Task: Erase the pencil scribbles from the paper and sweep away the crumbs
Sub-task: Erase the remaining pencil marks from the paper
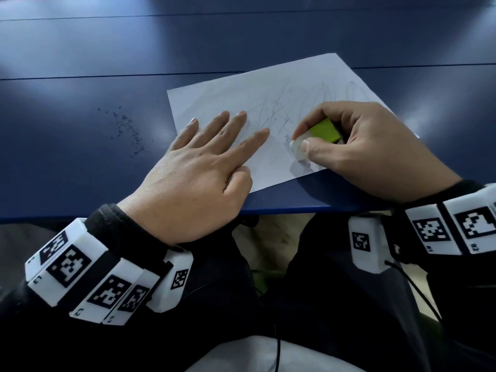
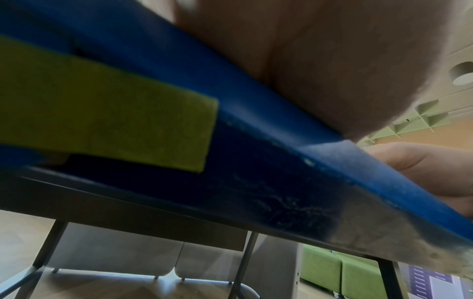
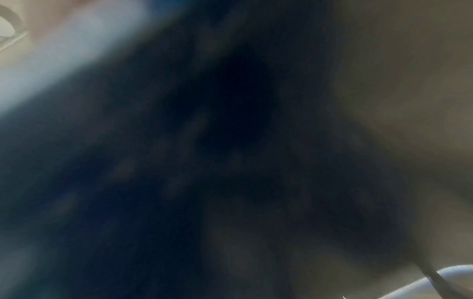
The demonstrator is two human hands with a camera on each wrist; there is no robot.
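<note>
- The paper (image 1: 268,114), a white sheet, lies tilted on the blue counter (image 1: 80,76), right of centre in the head view, with its near corner close to the counter's front edge.
- Faint grey pencil scribbles (image 1: 281,108) cross the middle and upper right of the sheet; the lines thin out toward its lower left.
- The eraser (image 1: 311,138) is white with a yellow-green sleeve; its bare white end is pressed on the paper near the sheet's lower edge, just right of centre frame.
- The right hand (image 1: 357,146) pinches the eraser, thumb on the near side and forefinger on the far side, the other fingers curled in behind.
- The left hand (image 1: 198,173) lies flat with fingers straight and spread, fingertips and thumb on the left part of the sheet, heel on the bare counter near its front edge. It holds nothing.
- The two hands are near each other but apart, the left forefinger pointing toward the eraser.
- A loose scatter of dark crumbs (image 1: 126,127) lies on the counter in the left middle of the head view, well apart from the sheet.
- Both wrists wear white bands (image 1: 88,280) printed with black square markers, over dark sleeves.
- The left wrist view looks along the counter's underside and front edge, with a yellow-green strip (image 2: 102,113) at the left; the right wrist view is too dark and blurred to read.
</note>
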